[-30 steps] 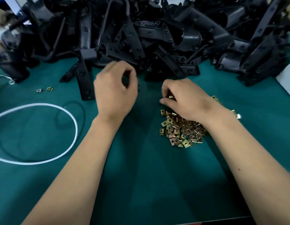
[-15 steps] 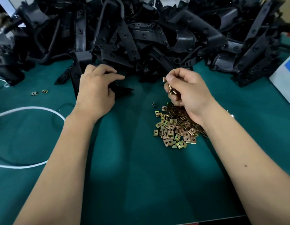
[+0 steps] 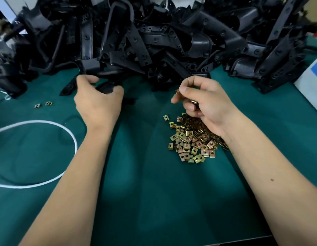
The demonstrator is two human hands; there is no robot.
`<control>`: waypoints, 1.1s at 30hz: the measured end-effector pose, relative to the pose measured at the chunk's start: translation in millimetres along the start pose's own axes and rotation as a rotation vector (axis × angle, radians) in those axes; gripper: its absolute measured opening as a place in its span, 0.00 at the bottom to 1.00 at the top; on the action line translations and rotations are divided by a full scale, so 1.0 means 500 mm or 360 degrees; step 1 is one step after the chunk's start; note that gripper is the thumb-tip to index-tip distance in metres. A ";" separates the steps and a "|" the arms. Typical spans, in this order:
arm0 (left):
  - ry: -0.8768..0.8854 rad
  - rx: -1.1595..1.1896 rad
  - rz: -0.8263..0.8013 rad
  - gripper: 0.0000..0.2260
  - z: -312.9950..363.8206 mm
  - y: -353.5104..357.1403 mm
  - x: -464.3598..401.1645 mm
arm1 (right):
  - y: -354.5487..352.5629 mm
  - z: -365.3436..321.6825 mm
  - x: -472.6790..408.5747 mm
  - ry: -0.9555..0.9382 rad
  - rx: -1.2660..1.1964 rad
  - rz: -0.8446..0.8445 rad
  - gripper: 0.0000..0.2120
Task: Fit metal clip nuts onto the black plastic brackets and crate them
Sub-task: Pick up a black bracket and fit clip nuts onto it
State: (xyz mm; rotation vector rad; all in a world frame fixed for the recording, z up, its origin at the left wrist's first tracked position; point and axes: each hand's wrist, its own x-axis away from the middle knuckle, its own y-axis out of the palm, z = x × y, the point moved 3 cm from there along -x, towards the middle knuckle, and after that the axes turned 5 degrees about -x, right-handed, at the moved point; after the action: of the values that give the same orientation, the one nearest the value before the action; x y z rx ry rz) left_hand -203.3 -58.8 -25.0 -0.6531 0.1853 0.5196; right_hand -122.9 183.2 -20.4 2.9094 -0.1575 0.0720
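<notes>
My left hand (image 3: pixel 98 102) gripped a bracket (image 3: pixel 108 87), right hand (image 3: pixel 205 102) pinched clip nuts (image 3: pixel 194 102); next I'd reckon sliding one on.

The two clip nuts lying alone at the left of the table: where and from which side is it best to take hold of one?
Probably from straight above, with a thumb-and-finger pinch across the two opposite edges of one of the two stray clip nuts. They lie flat on the green table, apart from each other and well away from the bracket heap, so nothing blocks a pinch from above. Their open ends are too small to make out.
</notes>
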 end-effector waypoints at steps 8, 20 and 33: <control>-0.0593 0.2039 -0.0870 0.20 0.034 0.021 0.029 | 0.000 0.009 -0.004 -0.0054 0.0019 -0.0006 0.03; -0.0540 0.1820 -0.1623 0.09 0.064 0.064 0.109 | 0.001 0.018 -0.010 -0.0102 -0.0099 0.0006 0.05; -0.0746 0.1889 -0.1525 0.16 0.064 0.067 0.110 | 0.009 0.029 -0.014 -0.0172 -0.0030 -0.0016 0.08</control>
State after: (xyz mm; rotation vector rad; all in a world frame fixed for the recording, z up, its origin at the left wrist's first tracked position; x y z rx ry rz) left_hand -173.3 5.8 -35.8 0.5685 -0.2671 -0.4021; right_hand -130.0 176.2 -33.9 2.8956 -0.1607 -0.0879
